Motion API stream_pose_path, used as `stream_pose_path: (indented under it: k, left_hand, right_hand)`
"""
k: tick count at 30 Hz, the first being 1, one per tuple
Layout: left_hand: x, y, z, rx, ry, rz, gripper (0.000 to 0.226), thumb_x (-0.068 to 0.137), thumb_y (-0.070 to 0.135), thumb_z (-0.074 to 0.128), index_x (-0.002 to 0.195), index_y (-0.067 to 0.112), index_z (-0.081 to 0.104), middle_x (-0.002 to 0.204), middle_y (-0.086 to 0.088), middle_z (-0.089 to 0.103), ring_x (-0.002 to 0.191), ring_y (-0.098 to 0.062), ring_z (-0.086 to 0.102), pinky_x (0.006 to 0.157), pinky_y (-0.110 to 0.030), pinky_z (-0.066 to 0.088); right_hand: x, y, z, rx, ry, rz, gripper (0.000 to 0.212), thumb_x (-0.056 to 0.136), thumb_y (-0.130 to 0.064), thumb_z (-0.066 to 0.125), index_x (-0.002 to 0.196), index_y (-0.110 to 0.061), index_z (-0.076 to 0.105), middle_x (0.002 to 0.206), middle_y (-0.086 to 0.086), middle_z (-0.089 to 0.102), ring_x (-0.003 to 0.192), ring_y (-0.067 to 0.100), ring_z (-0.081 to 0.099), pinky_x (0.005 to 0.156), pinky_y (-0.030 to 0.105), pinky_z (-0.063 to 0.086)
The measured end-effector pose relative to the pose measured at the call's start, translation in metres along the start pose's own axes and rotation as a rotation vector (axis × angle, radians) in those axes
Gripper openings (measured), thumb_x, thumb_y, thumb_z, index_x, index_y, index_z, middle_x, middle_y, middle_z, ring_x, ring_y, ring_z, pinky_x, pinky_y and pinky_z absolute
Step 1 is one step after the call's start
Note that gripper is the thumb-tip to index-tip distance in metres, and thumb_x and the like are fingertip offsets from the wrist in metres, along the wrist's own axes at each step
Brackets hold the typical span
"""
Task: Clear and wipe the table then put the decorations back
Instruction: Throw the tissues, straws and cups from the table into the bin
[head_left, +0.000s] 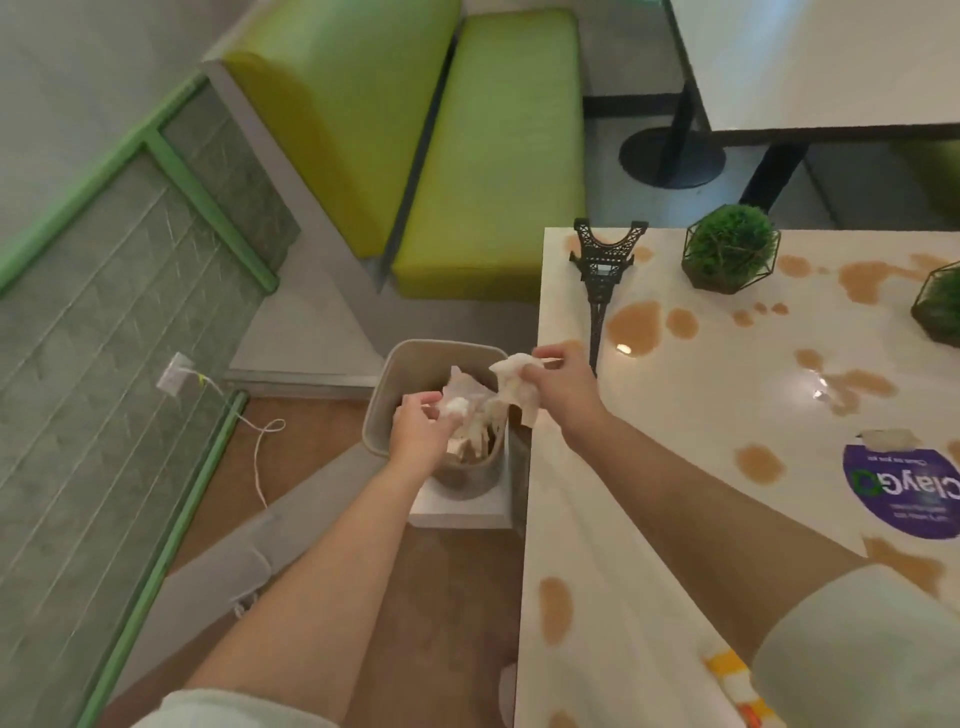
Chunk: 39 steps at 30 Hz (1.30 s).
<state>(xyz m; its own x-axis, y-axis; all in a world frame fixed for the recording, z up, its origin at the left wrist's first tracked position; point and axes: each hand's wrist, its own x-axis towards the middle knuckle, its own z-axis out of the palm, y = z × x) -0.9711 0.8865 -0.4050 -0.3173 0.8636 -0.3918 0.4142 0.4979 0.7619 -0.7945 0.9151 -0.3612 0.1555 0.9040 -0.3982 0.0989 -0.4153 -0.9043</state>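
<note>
At the far left a green-framed wall panel (130, 291) is seen, with a white wall socket (174, 375) from which a white cable (260, 447) trails onto the brown floor. Behind it, a green bench seat (488, 156) is set against the wall.

Beside the left edge of the table, a grey waste bin (379, 410) is placed on a white base; crumpled paper is already lying inside it. Over the bin's opening the left hand (421, 431) is held, its fingers curled round a small white wad of tissue (456, 406). Just to the right, above the bin's rim and the table edge, a larger crumpled napkin (514, 392) is pinched in the right hand (563, 387), with part of it hanging below the fingers.

The white table (675, 467) is marked with many brown spill stains (634, 322), from its far edge to its near corner. Near the far left corner a black Eiffel Tower model (605, 270) is standing upright. Further right, a green ball plant in a wire frame (730, 249) is set near the far edge, and a second such plant (940, 306) is cut off by the right border. A round purple sticker (904, 493) is seen on the tabletop, with a scrap of paper (885, 437) lying at its top edge. At the near right, a yellow-and-white striped cloth (737, 686) is partly hidden under the right sleeve. A second white table (831, 62) is visible in the background.
</note>
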Motion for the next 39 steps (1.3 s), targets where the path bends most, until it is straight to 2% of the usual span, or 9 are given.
stream_pose_path:
  k: [3,7,11,15,19,22,26,31,39]
  left_hand:
    - [0.009,-0.012,-0.01,-0.036,-0.055,-0.054,0.041,0.092,0.031,0.065,0.129,0.019,0.051,0.112,0.003,0.059,0.1,-0.015,0.056,0.083,-0.03,0.045]
    - [0.022,-0.018,-0.027,0.03,0.096,-0.012,0.028,0.096,0.029,0.051,0.122,0.021,0.058,0.118,0.002,0.063,0.106,-0.016,0.058,0.093,-0.036,0.049]
    - [0.03,-0.016,-0.041,0.058,0.161,0.044,0.023,0.098,0.028,0.047,0.117,0.021,0.06,0.116,0.004,0.063,0.107,-0.015,0.057,0.087,-0.032,0.046]
    - [0.022,-0.009,-0.039,0.075,0.138,0.082,0.02,0.097,0.029,0.049,0.114,0.024,0.059,0.108,0.008,0.061,0.096,-0.011,0.057,0.071,-0.024,0.041]
    - [0.008,0.003,-0.026,0.122,0.087,0.143,0.023,0.097,0.035,0.05,0.113,0.024,0.061,0.111,0.007,0.063,0.098,-0.014,0.06,0.079,-0.032,0.049]
    - [-0.006,0.015,-0.01,0.108,0.03,0.186,0.022,0.097,0.036,0.05,0.112,0.024,0.061,0.112,0.006,0.062,0.1,-0.015,0.058,0.083,-0.033,0.048]
    - [-0.037,0.04,0.02,0.083,-0.072,0.24,0.026,0.099,0.035,0.049,0.117,0.02,0.061,0.108,0.007,0.063,0.1,-0.014,0.056,0.085,-0.031,0.045]
    - [-0.088,0.067,0.07,0.131,-0.21,0.321,0.025,0.099,0.037,0.051,0.114,0.02,0.061,0.107,0.006,0.062,0.097,-0.013,0.056,0.079,-0.028,0.04]
    - [-0.174,0.078,0.14,0.183,-0.371,0.382,0.019,0.097,0.037,0.054,0.108,0.023,0.061,0.103,0.009,0.061,0.095,-0.011,0.056,0.077,-0.025,0.038]
  right_hand:
    - [0.006,-0.004,0.03,-0.037,0.013,-0.014,0.023,0.09,-0.017,0.066,0.11,-0.018,0.055,0.093,-0.009,0.05,0.082,0.007,0.051,0.067,0.017,0.043]
    - [0.017,-0.008,0.061,-0.093,0.007,-0.041,0.021,0.09,-0.02,0.064,0.109,-0.018,0.056,0.097,-0.006,0.053,0.078,0.003,0.051,0.062,0.016,0.041]
    - [0.022,-0.008,0.086,-0.143,-0.007,-0.032,0.026,0.094,-0.016,0.055,0.12,-0.017,0.058,0.119,0.001,0.061,0.094,0.012,0.055,0.076,0.023,0.047]
    - [0.016,0.002,0.084,-0.286,-0.119,0.078,0.047,0.097,-0.006,0.042,0.142,-0.016,0.047,0.14,0.005,0.051,0.116,0.021,0.055,0.078,0.021,0.04]
    - [0.005,0.008,0.052,-0.263,-0.05,0.073,0.035,0.093,-0.012,0.049,0.126,-0.017,0.061,0.128,0.005,0.06,0.117,0.024,0.056,0.1,0.032,0.046]
    - [-0.005,0.008,0.019,-0.172,0.012,0.074,0.02,0.09,-0.013,0.053,0.103,-0.02,0.066,0.108,0.004,0.065,0.099,0.025,0.062,0.09,0.037,0.055]
    - [-0.03,0.007,-0.037,-0.157,0.101,0.036,0.02,0.09,-0.01,0.056,0.104,-0.016,0.068,0.106,0.004,0.065,0.092,0.023,0.061,0.088,0.036,0.053]
    - [-0.07,0.018,-0.114,-0.166,0.184,0.018,0.019,0.086,-0.006,0.055,0.09,-0.021,0.067,0.09,0.002,0.065,0.071,0.02,0.057,0.065,0.03,0.046]
    - [-0.139,0.058,-0.213,-0.175,0.325,0.049,0.016,0.087,-0.008,0.055,0.092,-0.018,0.067,0.093,0.003,0.065,0.076,0.021,0.058,0.074,0.037,0.05]
